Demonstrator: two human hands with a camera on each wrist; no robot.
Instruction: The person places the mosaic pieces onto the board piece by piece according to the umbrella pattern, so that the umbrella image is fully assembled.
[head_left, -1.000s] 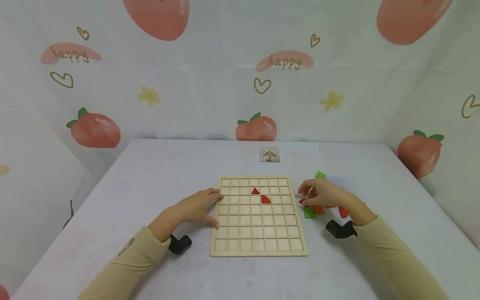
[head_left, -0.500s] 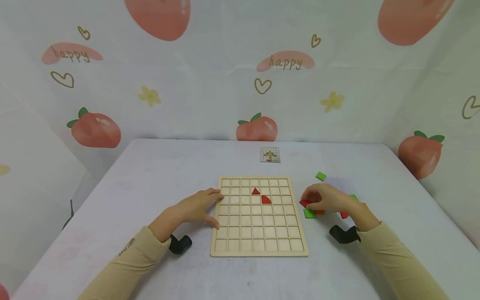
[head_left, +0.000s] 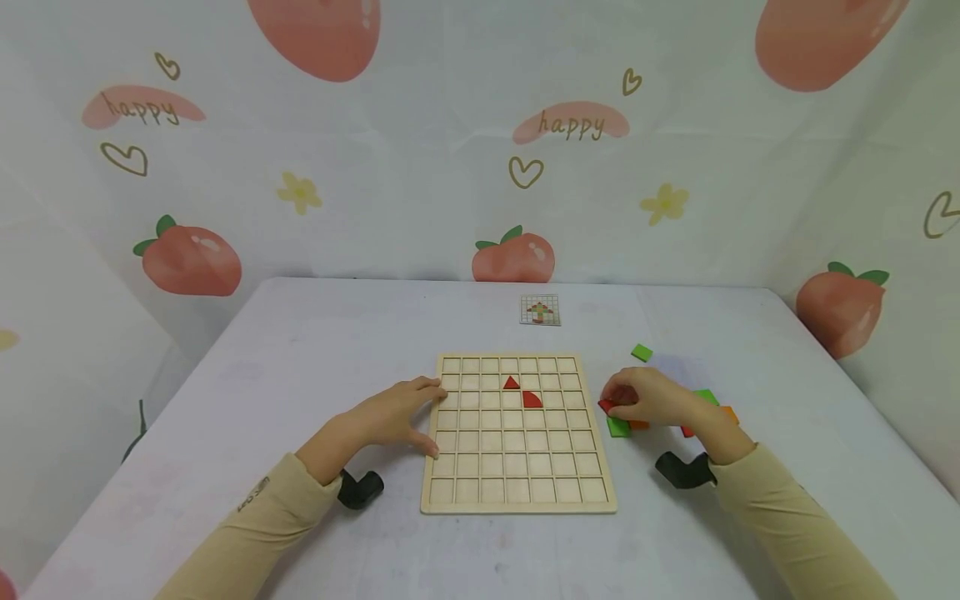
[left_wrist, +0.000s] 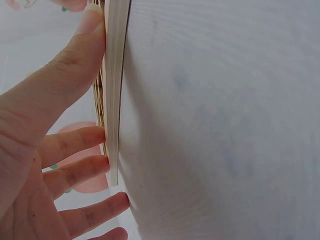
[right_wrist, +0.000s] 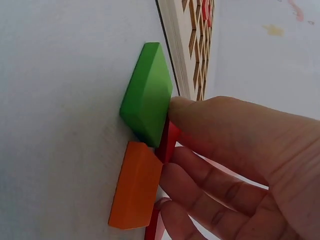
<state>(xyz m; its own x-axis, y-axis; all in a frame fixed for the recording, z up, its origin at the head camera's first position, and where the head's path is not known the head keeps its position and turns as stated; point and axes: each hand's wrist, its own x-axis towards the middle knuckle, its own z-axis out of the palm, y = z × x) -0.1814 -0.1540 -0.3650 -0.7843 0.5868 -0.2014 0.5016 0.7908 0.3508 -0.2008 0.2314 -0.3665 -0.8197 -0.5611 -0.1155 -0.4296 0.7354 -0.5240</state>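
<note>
A square-celled wooden board (head_left: 491,442) lies on the table. In its cells sit a red triangle tile (head_left: 512,383) and a red quarter-round tile (head_left: 532,400). My left hand (head_left: 390,412) rests at the board's left edge, thumb and fingers spread fairly straight; the left wrist view shows the thumb (left_wrist: 75,65) on the border. To the right of the board, my right hand (head_left: 648,396) pinches a red tile (right_wrist: 171,137) between thumb and fingers, low by the table. A green tile (right_wrist: 150,95) and an orange tile (right_wrist: 136,187) lie beside it. The red tile's full shape is hidden.
A small pattern card (head_left: 540,310) lies behind the board. A lone green tile (head_left: 642,352) is beyond my right hand. More tiles, including an orange one (head_left: 730,414), lie partly under my right wrist. A printed cloth (head_left: 420,167) hangs behind the table.
My right hand has come down over the tiles and its thumb and fingers have closed on a red tile, shifting it slightly. The left hand and the board stay in place.
</note>
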